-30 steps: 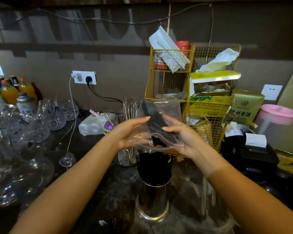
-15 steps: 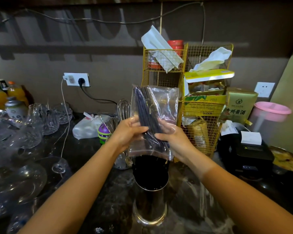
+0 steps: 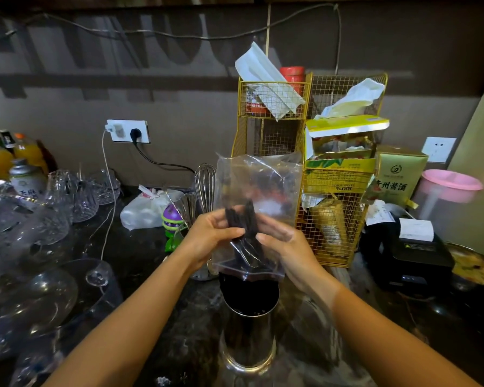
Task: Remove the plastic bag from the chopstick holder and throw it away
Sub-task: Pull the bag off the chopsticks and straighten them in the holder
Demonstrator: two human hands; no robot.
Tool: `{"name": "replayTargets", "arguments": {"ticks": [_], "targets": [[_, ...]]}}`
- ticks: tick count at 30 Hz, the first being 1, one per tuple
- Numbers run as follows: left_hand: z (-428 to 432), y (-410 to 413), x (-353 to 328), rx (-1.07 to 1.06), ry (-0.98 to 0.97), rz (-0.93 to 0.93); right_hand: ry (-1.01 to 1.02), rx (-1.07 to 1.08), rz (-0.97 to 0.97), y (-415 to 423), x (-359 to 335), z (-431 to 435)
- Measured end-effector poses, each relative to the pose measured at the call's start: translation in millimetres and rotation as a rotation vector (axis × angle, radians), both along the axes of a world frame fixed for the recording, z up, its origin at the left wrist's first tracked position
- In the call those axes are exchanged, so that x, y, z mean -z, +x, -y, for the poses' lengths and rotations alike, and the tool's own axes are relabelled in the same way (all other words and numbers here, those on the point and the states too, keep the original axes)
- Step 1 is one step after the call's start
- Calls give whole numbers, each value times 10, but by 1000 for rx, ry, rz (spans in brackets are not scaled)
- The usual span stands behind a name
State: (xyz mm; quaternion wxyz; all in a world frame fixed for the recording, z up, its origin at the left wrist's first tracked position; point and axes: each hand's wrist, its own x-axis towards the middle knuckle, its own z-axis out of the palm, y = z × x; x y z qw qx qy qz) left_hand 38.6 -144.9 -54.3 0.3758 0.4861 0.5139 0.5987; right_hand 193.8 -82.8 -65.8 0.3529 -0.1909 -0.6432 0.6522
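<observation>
A clear plastic bag (image 3: 263,185) stands upright above the steel chopstick holder (image 3: 248,342) at centre. Dark chopsticks (image 3: 245,222) show inside the bag's lower half, and their lower ends reach down into the holder's dark mouth. My left hand (image 3: 210,238) pinches the bag and chopsticks from the left. From the right, my right hand (image 3: 285,244) grips the same spot. The bag's upper half is empty and crumpled. Its bottom edge hangs just over the holder's rim.
A yellow wire rack (image 3: 310,174) with boxes and tissues stands right behind the bag. A whisk (image 3: 205,185) and a tied white bag (image 3: 148,208) sit to the left, glassware (image 3: 39,233) crowds the far left, and a black printer (image 3: 408,252) and pink-lidded jug (image 3: 447,196) are on the right.
The chopsticks have slid down inside the bag towards the holder, leaving the bag's top empty. Both hands stay pinched on the bag's lower part.
</observation>
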Motion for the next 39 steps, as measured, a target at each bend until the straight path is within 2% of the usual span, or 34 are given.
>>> {"name": "replayTargets", "arguments": {"ticks": [12,21,27,39], "targets": [[21,-1,-169,-4,36,-11,-1,85,-24,2,-86,-51],[-5,-16,-611,-41,71,-70,25,127,-51,-31,-541,-109],[7,-32,-946,-99,110,-179,82,141,-86,-91,-864,-120],[469,-344,-1408,-300,217,-209,113,2,-182,-446,-1372,236]]}}
